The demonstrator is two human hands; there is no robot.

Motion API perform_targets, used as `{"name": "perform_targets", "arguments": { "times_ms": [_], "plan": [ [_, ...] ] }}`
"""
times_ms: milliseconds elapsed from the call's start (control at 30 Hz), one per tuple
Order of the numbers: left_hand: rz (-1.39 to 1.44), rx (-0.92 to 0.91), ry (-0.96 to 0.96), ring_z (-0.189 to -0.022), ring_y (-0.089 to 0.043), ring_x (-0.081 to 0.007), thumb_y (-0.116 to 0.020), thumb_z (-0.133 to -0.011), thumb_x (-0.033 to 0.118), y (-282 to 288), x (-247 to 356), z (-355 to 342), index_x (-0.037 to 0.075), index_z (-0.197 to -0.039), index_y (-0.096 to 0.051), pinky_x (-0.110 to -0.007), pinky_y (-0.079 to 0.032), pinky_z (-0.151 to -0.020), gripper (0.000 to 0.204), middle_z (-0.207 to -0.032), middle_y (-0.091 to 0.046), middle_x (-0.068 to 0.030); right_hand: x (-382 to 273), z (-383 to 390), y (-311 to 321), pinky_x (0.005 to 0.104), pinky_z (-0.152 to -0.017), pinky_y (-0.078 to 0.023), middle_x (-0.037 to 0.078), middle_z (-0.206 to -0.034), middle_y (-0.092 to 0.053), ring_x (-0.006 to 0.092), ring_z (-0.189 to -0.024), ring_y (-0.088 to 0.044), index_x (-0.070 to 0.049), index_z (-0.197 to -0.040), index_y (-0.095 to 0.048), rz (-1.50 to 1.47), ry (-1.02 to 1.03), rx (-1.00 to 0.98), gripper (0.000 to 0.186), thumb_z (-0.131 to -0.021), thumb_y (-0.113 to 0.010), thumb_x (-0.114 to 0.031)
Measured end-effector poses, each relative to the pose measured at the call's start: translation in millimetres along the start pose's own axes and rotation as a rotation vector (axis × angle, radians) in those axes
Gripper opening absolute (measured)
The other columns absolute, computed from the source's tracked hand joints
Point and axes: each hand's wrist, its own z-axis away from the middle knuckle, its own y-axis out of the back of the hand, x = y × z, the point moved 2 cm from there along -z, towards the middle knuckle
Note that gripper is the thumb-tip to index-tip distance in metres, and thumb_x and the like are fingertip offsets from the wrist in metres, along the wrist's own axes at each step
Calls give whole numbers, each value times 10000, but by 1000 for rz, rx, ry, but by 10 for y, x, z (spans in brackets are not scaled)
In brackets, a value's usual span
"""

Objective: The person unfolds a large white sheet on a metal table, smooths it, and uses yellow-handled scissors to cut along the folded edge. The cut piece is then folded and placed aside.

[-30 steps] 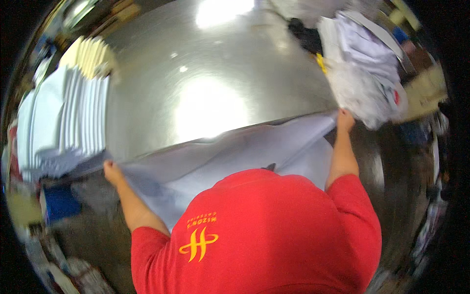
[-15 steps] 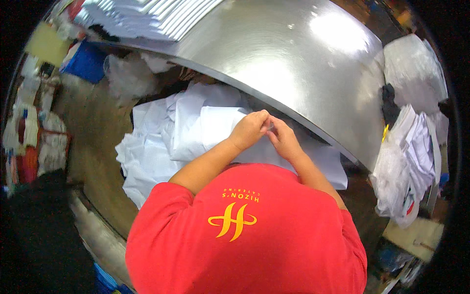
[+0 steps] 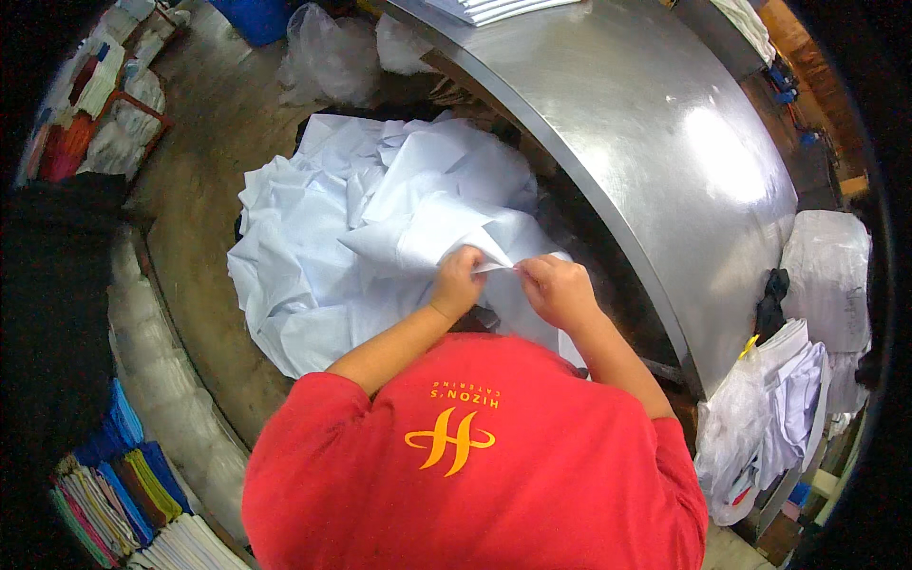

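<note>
A large rumpled pile of white cloth (image 3: 313, 237) lies low in front of me, beside the steel table (image 3: 665, 171). My left hand (image 3: 458, 275) is closed on a folded part of the cloth near the middle of the view. Just to its right, my right hand (image 3: 549, 283) pinches a narrow edge or corner of the same cloth, stretched between the two hands. Part of the pile is hidden behind my red-shirted body.
Clear plastic bags (image 3: 318, 57) and a blue bin (image 3: 249, 17) sit beyond the pile. Folded coloured cloths (image 3: 133, 489) and black cloth (image 3: 57, 304) are at left. Bagged white linens (image 3: 760, 418) hang by the table's right end; a white stack (image 3: 508, 11) rests on top.
The view has swung toward the pile. My hands, spread wide at the table edge a second ago, then met close together; they now hold the cloth lower in view, slightly apart.
</note>
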Motion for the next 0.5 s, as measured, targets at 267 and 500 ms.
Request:
{"name": "perform_targets", "arguments": {
  "times_ms": [267,500],
  "plan": [
    [-483,254,141,-819,-590,-381,-611,-720,179,-146,-1347,86,17,-861,-619,-461,-458,-737,216,-861,-630,-185,-88,617,1423,246,-583,-483,79,-752,-641,157,-643,-615,-24,-927,-660,-126,-274,575,143,-811,-578,-30],
    [-128,-4,-4,-827,-604,-361,-608,-738,245,-984,-871,-884,52,-911,-630,-455,-466,-753,261,-885,-640,-168,-927,2851,2954,312,-678,-528,104,-892,-660,210,-788,-630,-15,-874,-673,1460,-643,1126,169,-824,-562,-132]
  ]
}}
